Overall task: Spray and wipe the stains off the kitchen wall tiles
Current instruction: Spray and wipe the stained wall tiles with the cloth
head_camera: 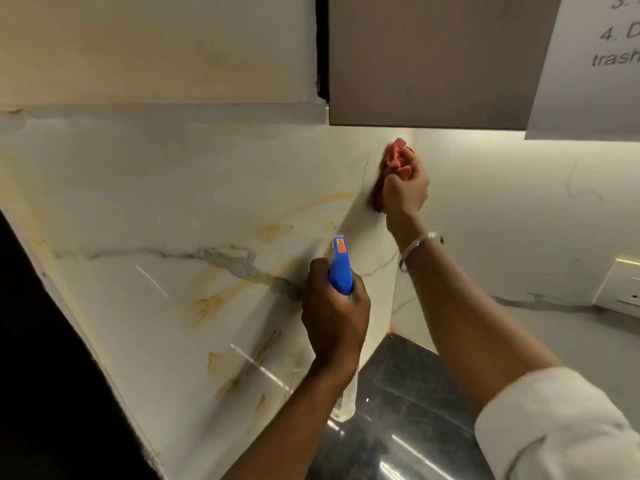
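Note:
My right hand (pixel 404 190) grips a bunched pink cloth (pixel 394 157) and presses it against the marble-look wall tile (pixel 214 174) near the corner, just under the upper cabinet. My left hand (pixel 334 313) holds a spray bottle with a blue trigger head (pixel 340 268); its clear body (pixel 346 400) hangs below my wrist. The nozzle points up along the left wall. Orange-brown streaks and veins (pixel 273 232) run across the left tile.
A brown upper cabinet (pixel 436 60) hangs overhead with a printed paper sheet (pixel 595 64) on its right. A glossy black countertop (pixel 405 410) lies below. A wall socket plate (pixel 620 289) sits on the right wall. A dark edge borders the far left.

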